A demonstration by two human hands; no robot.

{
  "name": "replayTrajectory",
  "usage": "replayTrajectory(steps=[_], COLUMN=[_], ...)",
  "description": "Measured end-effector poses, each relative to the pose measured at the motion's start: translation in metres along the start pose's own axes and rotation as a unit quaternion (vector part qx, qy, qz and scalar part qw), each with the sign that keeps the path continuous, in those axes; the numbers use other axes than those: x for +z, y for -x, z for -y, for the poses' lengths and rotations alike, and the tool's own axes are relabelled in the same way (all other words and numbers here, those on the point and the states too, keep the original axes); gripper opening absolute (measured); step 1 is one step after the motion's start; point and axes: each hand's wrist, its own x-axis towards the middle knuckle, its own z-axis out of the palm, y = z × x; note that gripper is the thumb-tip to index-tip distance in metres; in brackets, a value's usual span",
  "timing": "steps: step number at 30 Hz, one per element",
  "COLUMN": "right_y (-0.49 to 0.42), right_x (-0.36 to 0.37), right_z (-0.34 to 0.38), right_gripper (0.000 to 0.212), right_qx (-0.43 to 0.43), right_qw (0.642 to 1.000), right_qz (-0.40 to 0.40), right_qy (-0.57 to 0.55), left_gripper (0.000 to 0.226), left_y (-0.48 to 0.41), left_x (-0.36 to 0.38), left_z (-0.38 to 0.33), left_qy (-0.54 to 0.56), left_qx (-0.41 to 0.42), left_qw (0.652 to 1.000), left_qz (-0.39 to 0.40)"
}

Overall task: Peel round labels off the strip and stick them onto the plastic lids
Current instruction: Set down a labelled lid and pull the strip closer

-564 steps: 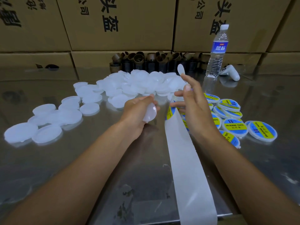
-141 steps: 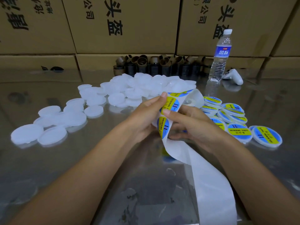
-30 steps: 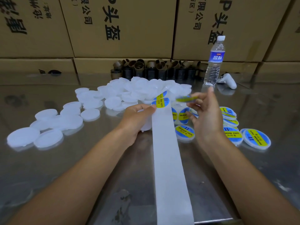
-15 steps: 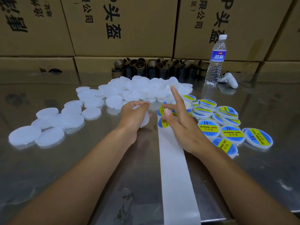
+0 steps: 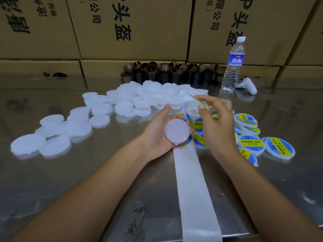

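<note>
My left hand (image 5: 155, 135) holds a plain white plastic lid (image 5: 177, 131) face up in its palm, over the white backing strip (image 5: 194, 186) that runs down the table toward me. My right hand (image 5: 215, 123) is raised just right of it and pinches a peeled round label (image 5: 193, 98) by its edge, seen nearly edge-on. More blue-and-yellow labels on the strip (image 5: 198, 124) show between my hands. A heap of bare white lids (image 5: 148, 96) lies behind, with more lids (image 5: 52, 135) spread at the left. Labelled lids (image 5: 251, 142) are piled at the right.
A water bottle (image 5: 233, 67) stands at the back right beside a white controller (image 5: 248, 85). A row of brown tube cores (image 5: 171, 72) lines the cardboard boxes (image 5: 132, 27) at the back. The metal table's front edge (image 5: 244, 234) is near me.
My left hand has turned the lid face up toward me. My right hand has lifted off the strip with a peeled label pinched in its fingers.
</note>
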Motion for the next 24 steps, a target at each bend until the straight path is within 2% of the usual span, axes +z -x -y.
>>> replayTrajectory(steps=[2, 4, 11, 17, 20, 24], right_y=[-0.0013, -0.0012, -0.0005, -0.0017, -0.0005, 0.0023], right_x=[-0.0008, -0.0009, -0.0020, -0.0009, 0.0005, 0.0017], right_z=[0.0017, 0.0032, 0.0058, 0.0042, 0.0047, 0.0045], right_gripper=[0.036, 0.042, 0.046, 0.042, 0.044, 0.046], right_qx=[0.004, 0.015, 0.070, 0.089, 0.084, 0.067], right_qw=[1.000, 0.999, 0.987, 0.974, 0.968, 0.966], right_qz=[-0.014, 0.005, 0.076, 0.149, 0.189, 0.222], right_qy=[-0.006, -0.030, -0.126, -0.146, -0.144, -0.115], left_gripper=[0.050, 0.050, 0.051, 0.064, 0.062, 0.061], left_y=[-0.0003, -0.0004, -0.0025, -0.0034, -0.0018, -0.0025], left_x=[-0.0005, -0.0014, -0.0020, -0.0019, -0.0015, -0.0004], left_z=[-0.0003, -0.0011, -0.0003, 0.0006, 0.0017, 0.0030], left_qy=[-0.003, -0.007, -0.015, -0.020, -0.032, -0.047], left_qx=[0.003, 0.007, 0.016, 0.020, 0.031, 0.035], left_qw=[1.000, 1.000, 0.999, 1.000, 0.998, 0.998], left_qz=[-0.008, -0.013, -0.033, -0.003, 0.031, 0.029])
